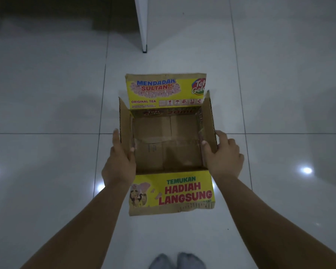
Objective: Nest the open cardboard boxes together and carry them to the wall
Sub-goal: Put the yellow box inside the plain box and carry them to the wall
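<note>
While both hands grip its side flaps, the open cardboard box (pixel 168 146) hangs over the white floor (pixel 47 113). Left hand (pixel 119 164) and right hand (pixel 224 158) each pinch a flap. I think carrying comes next, needing a steady hold.

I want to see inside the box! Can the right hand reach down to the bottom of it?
Probably yes. The box is open on top, its flaps folded outward, and looks empty. The right hand already grips the right wall, thumb inside, so nothing seems to block it.
</note>
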`<act>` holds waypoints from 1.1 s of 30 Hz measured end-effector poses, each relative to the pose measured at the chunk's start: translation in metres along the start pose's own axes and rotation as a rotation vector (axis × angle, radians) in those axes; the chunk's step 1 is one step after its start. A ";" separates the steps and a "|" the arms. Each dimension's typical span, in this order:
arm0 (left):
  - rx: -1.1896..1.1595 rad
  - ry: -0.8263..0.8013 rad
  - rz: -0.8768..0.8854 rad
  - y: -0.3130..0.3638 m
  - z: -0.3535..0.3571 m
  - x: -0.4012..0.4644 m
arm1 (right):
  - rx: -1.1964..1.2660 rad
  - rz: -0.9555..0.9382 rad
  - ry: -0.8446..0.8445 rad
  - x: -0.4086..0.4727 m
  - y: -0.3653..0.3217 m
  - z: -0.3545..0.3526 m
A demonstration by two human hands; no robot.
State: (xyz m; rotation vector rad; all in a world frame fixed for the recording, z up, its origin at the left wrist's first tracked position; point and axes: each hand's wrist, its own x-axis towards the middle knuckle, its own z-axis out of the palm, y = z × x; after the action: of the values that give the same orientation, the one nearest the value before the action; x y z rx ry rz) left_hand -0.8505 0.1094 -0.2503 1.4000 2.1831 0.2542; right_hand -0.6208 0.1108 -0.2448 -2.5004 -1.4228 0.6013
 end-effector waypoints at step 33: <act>0.034 0.073 0.299 0.255 -0.279 -0.215 | 0.119 0.016 0.065 -0.114 -0.017 -0.410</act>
State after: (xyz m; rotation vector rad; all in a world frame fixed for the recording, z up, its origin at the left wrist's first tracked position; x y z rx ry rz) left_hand -0.7263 0.0669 0.1640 1.7615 2.0361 0.3831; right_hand -0.5043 0.0320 0.1568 -2.4182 -1.3065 0.5835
